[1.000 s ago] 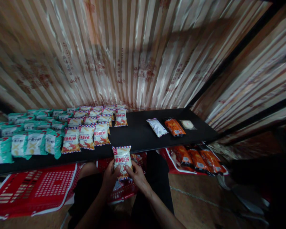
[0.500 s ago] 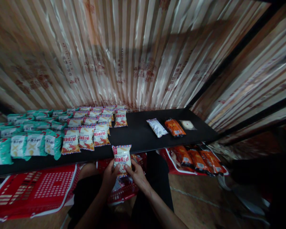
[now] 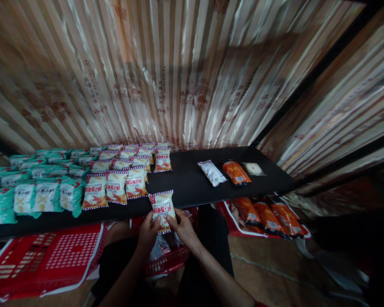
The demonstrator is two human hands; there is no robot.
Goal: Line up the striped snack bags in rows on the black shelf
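Note:
A cream-and-orange snack bag (image 3: 162, 209) with striped ends is held upright at the front edge of the black shelf (image 3: 185, 183). My left hand (image 3: 149, 230) grips its left side and my right hand (image 3: 182, 227) its right side, thumbs on the front. Rows of matching bags (image 3: 116, 186) stand on the shelf to the left of the held one, and one stands at the back (image 3: 163, 160). Green-and-white bags (image 3: 48, 195) fill the far left. Farther right lie a white packet (image 3: 212, 172), an orange packet (image 3: 237, 172) and a pale round item in clear wrap (image 3: 254, 169).
Below the shelf at the left is a red basket (image 3: 70, 251). Another red basket (image 3: 169, 263) with packets sits between my legs. A third, at the right, holds orange packets (image 3: 269, 216). Behind the shelf hangs a striped, creased sheet (image 3: 179, 76).
The held bag and both my hands have moved slightly up and to the left, closer to the shelf's edge. Both hands keep their grip.

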